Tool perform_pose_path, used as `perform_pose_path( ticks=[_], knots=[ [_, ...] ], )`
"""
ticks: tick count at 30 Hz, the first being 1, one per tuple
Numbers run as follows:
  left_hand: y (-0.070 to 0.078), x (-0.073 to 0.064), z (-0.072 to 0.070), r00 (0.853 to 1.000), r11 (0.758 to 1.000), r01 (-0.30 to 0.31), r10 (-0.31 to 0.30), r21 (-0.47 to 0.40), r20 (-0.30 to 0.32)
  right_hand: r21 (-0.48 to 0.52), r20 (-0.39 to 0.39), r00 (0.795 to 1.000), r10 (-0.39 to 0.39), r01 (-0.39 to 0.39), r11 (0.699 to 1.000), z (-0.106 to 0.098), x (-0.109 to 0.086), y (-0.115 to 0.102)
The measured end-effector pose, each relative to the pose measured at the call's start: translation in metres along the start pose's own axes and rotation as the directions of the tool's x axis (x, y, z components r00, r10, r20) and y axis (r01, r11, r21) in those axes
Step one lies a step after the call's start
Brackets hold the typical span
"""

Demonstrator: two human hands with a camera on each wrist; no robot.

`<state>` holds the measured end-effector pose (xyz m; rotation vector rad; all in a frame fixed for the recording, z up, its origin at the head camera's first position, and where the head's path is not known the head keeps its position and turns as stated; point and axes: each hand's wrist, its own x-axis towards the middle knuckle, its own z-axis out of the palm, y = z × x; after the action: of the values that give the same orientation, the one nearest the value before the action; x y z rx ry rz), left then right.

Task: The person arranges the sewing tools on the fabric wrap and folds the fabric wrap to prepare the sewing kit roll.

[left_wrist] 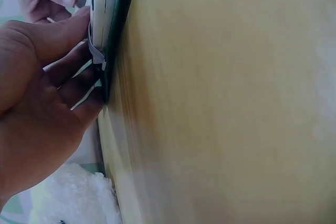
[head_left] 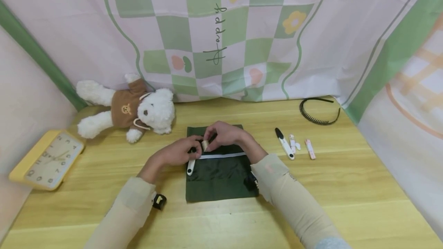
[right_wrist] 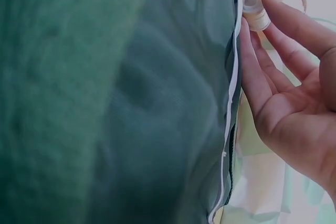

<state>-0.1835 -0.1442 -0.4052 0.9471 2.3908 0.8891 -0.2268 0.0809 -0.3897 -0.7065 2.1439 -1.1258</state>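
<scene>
A dark green cloth (head_left: 221, 191) lies on the table with a white elastic band (head_left: 225, 156) across it. My right hand (head_left: 223, 135) pinches a small cream thread spool (head_left: 205, 145) between thumb and fingers, just above the band; its hollow white end shows in the right wrist view. Close beside it, my left hand (head_left: 180, 151) pinches the band at the cloth's left side, its thumb near a white-handled tool (head_left: 190, 166). In the left wrist view that tool's pale handle (left_wrist: 102, 11) sits under the band, with left fingers (left_wrist: 79, 85) at the cloth's edge.
Right of the cloth lie a white tool with a black end (head_left: 285, 145), pink-and-white clips (head_left: 310, 149) and a black headband (head_left: 320, 122). A plush bear (head_left: 128, 107) and a yellow clock (head_left: 48, 160) are at left. A patterned curtain (head_left: 214, 30) hangs behind.
</scene>
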Motion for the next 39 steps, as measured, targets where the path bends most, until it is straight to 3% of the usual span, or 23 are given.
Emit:
perform_pose_path(
  ticks=[11,16,26,33,39],
  knots=[
    [0.0028,-0.0009,-0.0020,1.000,1.000,-0.009,0.009,-0.011,0.013,0.063,0.020,1.000,-0.021,0.020,0.998,0.0006,0.0009,0.0008],
    [0.0036,-0.0005,-0.0034,1.000,1.000,-0.001,0.001,-0.009,0.015,0.015,0.020,0.999,-0.045,0.044,0.999,0.0011,0.0025,0.0003],
    [0.0017,-0.0010,-0.0034,1.000,1.000,-0.010,0.010,-0.020,0.013,-0.074,0.099,0.992,-0.073,0.081,0.994,0.0005,0.0041,-0.0027],
    [0.0039,-0.0012,-0.0038,1.000,1.000,-0.015,0.015,-0.023,0.014,-0.004,0.175,0.984,-0.045,0.047,0.999,-0.0007,0.0039,0.0001],
    [0.0034,-0.0011,-0.0037,1.000,1.000,-0.017,0.018,-0.024,0.017,0.070,0.173,0.985,-0.007,-0.005,0.998,-0.0001,0.0005,-0.0003]
  ],
)
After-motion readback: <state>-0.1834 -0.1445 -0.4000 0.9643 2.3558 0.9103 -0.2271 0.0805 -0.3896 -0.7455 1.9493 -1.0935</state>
